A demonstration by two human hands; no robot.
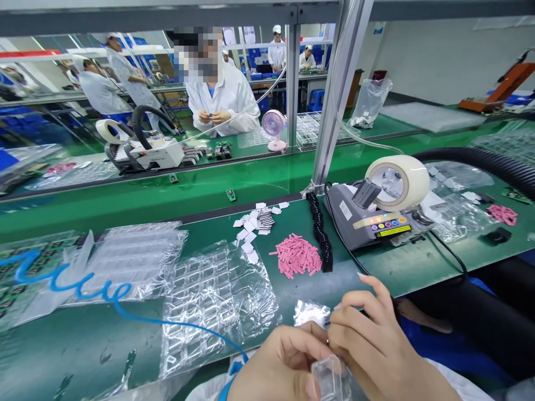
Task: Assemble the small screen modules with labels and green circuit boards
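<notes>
My left hand (pixel 284 362) grips a small clear plastic box (pixel 330 381) between thumb and fingers, low in the view. Close against it, my right hand (pixel 363 328) has its thumb hidden and its index fingertip pressed in by the left fingers; whatever it pinches is out of sight. The outer fingers of that hand are lifted and bent. Just beyond both hands lies a crumpled clear plastic piece (pixel 311 313). A blue wrist band (pixel 225 390) circles my left wrist, joined to a blue coiled cord (pixel 167 322).
Pink strips (pixel 296 256), white labels (pixel 249 225) and a row of black pieces (pixel 320 234) lie ahead. A tape dispenser (pixel 355 217) stands right. Clear trays (pixel 200 301) and circuit boards (pixel 42 256) spread left. Across the bench, a person in white (pixel 225 100) works beside a fan (pixel 275 125).
</notes>
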